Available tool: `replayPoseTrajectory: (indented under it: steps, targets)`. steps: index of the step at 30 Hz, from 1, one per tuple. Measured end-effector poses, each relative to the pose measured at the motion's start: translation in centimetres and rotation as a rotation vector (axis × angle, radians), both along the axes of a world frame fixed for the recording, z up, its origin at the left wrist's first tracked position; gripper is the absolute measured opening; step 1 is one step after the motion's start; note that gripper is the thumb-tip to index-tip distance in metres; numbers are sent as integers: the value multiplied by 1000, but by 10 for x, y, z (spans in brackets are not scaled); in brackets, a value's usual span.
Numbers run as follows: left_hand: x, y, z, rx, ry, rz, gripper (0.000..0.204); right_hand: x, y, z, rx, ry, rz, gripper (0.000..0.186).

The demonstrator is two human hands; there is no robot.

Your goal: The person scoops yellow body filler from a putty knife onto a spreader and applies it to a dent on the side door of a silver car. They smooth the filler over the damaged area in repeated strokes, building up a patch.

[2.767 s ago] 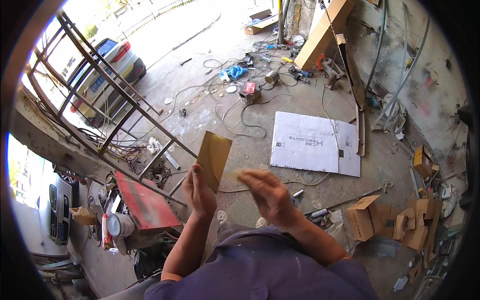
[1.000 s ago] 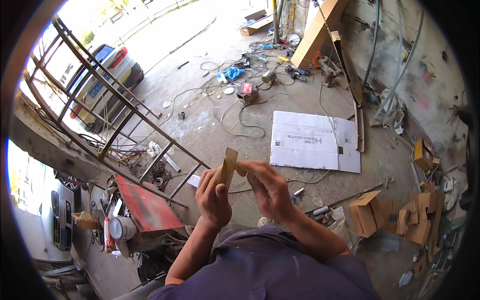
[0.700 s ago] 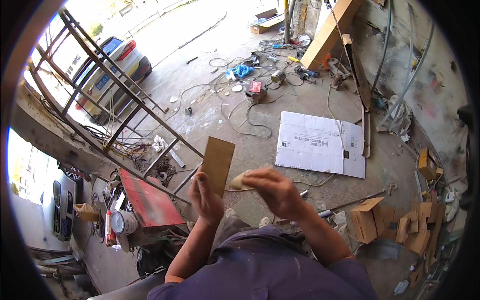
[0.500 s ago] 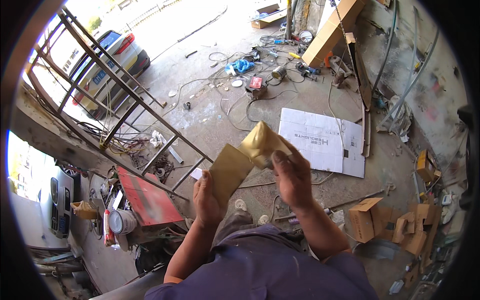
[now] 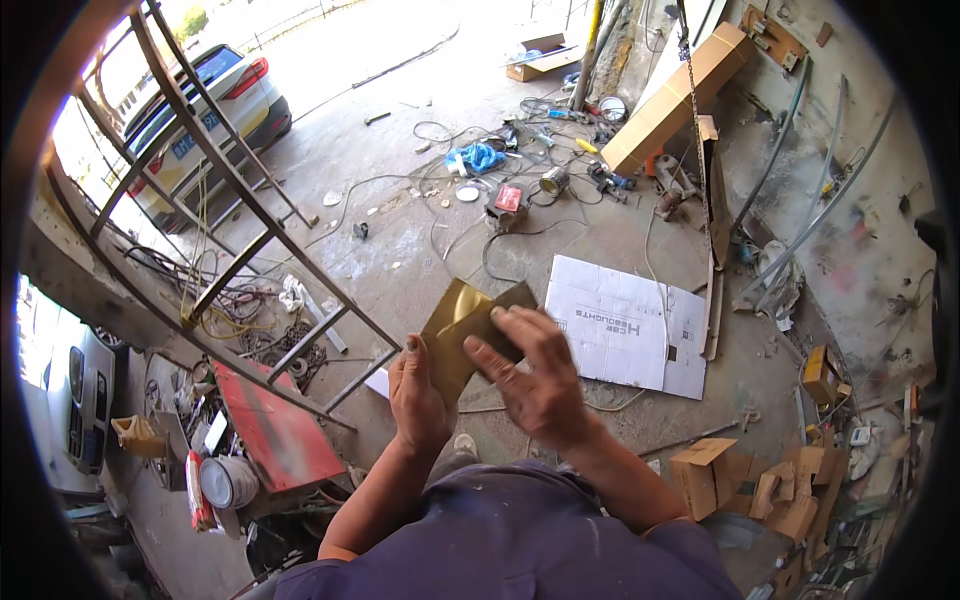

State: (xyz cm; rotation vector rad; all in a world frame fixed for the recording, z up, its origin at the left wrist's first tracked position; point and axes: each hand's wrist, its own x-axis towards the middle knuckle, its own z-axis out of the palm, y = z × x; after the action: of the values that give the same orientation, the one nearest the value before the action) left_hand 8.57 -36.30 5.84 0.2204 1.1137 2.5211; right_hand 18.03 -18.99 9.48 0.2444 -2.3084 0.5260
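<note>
Head view: left hand (image 5: 420, 398) is clasping a gold sheet (image 5: 447, 345) low down above the floor (image 5: 390, 225), apparently keeping its face free, while half-spread right hand (image 5: 538, 380) is touching an overlapping dark sheet (image 5: 517, 296), hold unclear.

1. Two bare hands: a left hand (image 5: 420, 405) and a right hand (image 5: 543, 385).
2. Two thin flat plates: a gold-coloured plate (image 5: 450, 345), a darker plate (image 5: 519, 297).
3. Two cars (image 5: 225, 115).
4. One ladder-like metal frame (image 5: 262, 238).
5. One red panel (image 5: 275, 425).
6. One large bucket (image 5: 229, 483).
7. One flat white cardboard sheet (image 5: 618, 335).
8. One hanging chain (image 5: 690, 90).
</note>
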Motion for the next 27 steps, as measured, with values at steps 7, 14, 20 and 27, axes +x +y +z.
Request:
replayPoseTrajectory:
  steps: [7,14,20,27]
  targets:
    - [-82,6,-2,-233,322,190,55,-52,6,-2,-359,-93,117,50]
    - [-122,45,4,-654,1026,372,55,-123,33,-6,-460,-103,127,49]
    - [-192,76,-19,-634,677,419,55,-197,96,-36,-390,-200,439,50]
    - [-261,145,-21,-23,6,205,62,-326,197,-12,-1205,-159,555,42]
